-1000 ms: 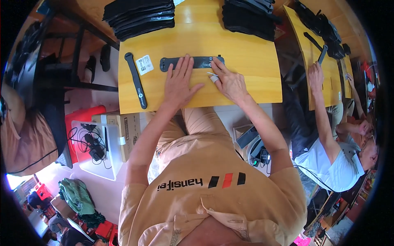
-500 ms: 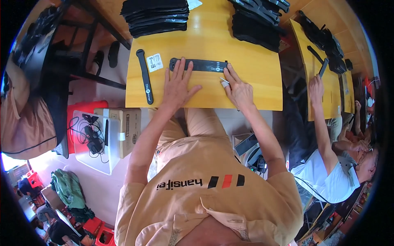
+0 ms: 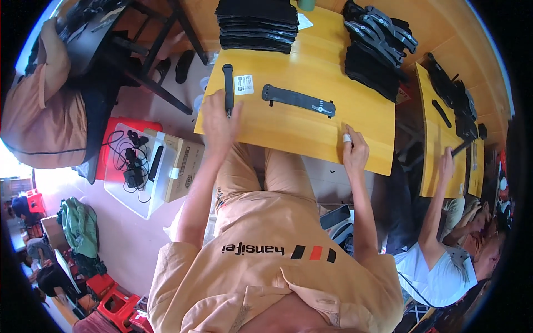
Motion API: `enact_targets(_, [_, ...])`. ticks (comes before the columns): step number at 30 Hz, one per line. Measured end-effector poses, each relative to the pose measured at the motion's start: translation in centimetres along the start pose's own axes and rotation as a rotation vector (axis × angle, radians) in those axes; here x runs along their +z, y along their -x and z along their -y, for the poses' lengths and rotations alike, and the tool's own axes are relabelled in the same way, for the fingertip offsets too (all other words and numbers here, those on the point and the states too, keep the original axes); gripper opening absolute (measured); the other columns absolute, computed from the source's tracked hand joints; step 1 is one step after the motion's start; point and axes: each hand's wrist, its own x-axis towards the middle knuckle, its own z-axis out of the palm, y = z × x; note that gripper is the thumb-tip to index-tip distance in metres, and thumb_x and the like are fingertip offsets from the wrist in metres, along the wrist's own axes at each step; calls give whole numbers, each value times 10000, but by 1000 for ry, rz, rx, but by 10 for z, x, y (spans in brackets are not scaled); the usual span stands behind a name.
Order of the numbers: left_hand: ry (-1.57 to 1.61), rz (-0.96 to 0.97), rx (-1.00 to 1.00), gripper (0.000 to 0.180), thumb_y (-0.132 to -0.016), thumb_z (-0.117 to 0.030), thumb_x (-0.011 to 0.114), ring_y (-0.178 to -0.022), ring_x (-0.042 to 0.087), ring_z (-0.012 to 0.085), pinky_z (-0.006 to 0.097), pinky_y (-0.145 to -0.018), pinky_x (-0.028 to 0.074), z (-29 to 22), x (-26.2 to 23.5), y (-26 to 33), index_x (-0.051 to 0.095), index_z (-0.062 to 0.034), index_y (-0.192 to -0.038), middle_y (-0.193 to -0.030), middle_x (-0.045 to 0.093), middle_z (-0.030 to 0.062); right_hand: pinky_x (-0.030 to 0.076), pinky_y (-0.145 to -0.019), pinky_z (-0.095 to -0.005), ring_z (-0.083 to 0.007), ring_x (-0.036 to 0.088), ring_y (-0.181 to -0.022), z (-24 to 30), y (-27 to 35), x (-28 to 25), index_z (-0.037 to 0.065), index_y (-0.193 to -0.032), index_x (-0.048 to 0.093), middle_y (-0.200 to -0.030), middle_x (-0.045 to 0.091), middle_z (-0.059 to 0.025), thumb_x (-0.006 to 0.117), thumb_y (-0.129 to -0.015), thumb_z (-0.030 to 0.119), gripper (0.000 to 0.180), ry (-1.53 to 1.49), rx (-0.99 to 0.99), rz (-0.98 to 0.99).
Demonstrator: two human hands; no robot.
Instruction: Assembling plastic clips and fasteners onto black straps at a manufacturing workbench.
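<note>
My left hand [image 3: 217,125] is over the lower part of a narrow black strap [image 3: 228,83] on the yellow table. Its thumb and fingers are apart, on either side of the strap, whose lower end is hidden. A wider dark strap [image 3: 297,101], with small tabs at its edges and a pale printed mark, lies flat and untouched between my hands. My right hand [image 3: 356,151] rests by the table's front edge, fingers curled, a white wrap round one finger. Whatever it may hold is hidden. A white printed label [image 3: 244,85] lies beside the narrow strap.
Stacked black straps [image 3: 255,33] stand at the table's back left; another black pile [image 3: 372,69] with loose grey-black straps on top is at the back right. A clear bin [image 3: 130,191] of cables sits on the left. At right, another person's hand [image 3: 446,166] works at a neighbouring table.
Both hands have come off the wide strap. My left hand has moved left to the narrow strap, my right hand toward the front edge. The view has turned, and small tabs show on the wide strap.
</note>
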Motion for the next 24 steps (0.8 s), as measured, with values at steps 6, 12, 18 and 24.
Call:
enact_targets(6, [-299,154,-427,417,-725,-327,648,-818,603,344,413,-708,465,31,-7,5,541,-7,-971,-847,622,191,481,-702,-372,-329,604,-778,26,15,16,2,-971,616,-861,616,-192,509,-740,6,255,-226,-69,106])
enact_targets(12, [-218,255,-556,385,-674,-311,654,-774,611,329,409,-689,460,31,-6,3,561,-9,-894,-742,624,180,486,-695,-362,-320,604,-793,83,37,55,49,-940,627,-885,627,-148,554,-739,31,215,-350,-199,303])
enact_targets(18, [678,124,-557,92,-763,-112,595,-597,575,144,273,-561,447,40,7,35,544,-43,-796,-674,587,61,474,-665,-332,-266,599,-720,136,35,60,15,-979,582,-820,620,-129,599,-740,67,245,-577,12,450])
enact_targets(24, [1214,107,-653,106,-800,-73,597,-562,518,69,185,-505,414,-25,7,45,500,-35,-820,-691,575,34,435,-585,-274,-146,535,-633,152,31,62,32,-954,514,-692,548,-39,661,-700,85,298,-833,89,412])
